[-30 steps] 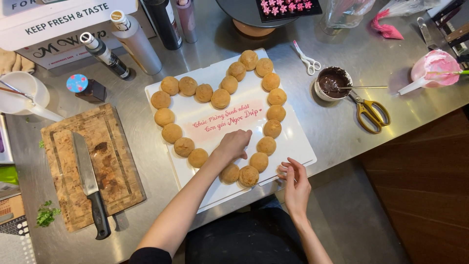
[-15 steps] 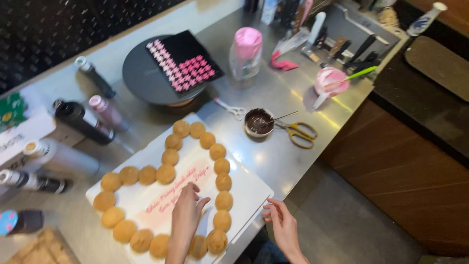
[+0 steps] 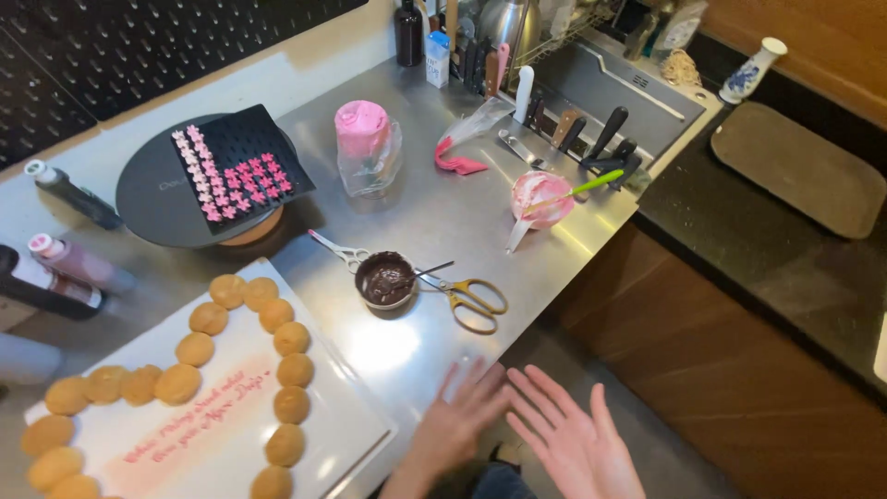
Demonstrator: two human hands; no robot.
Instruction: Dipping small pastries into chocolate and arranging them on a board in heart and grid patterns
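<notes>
Your left hand (image 3: 459, 420) and right hand (image 3: 577, 444) hover side by side at the near edge of the surface (image 3: 434, 208). To their left lies the board (image 3: 342, 416) ringed with cream puffs (image 3: 292, 370). Behind the hands sit the chocolate bowl (image 3: 385, 280) and, to its right, the scissors (image 3: 469, 298). Farther back stands the turntable (image 3: 162, 199), the piping bag (image 3: 368, 148) to its right.

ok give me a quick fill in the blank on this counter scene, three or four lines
1. Both hands, left hand and right hand, hold ____.
2. The scissors have ____ handles.
3. The small bowl by the scissors holds a dark ____ mix.
4. The flowers on the black mat are ____.

Missing words: nothing; yellow; brown; pink
</notes>
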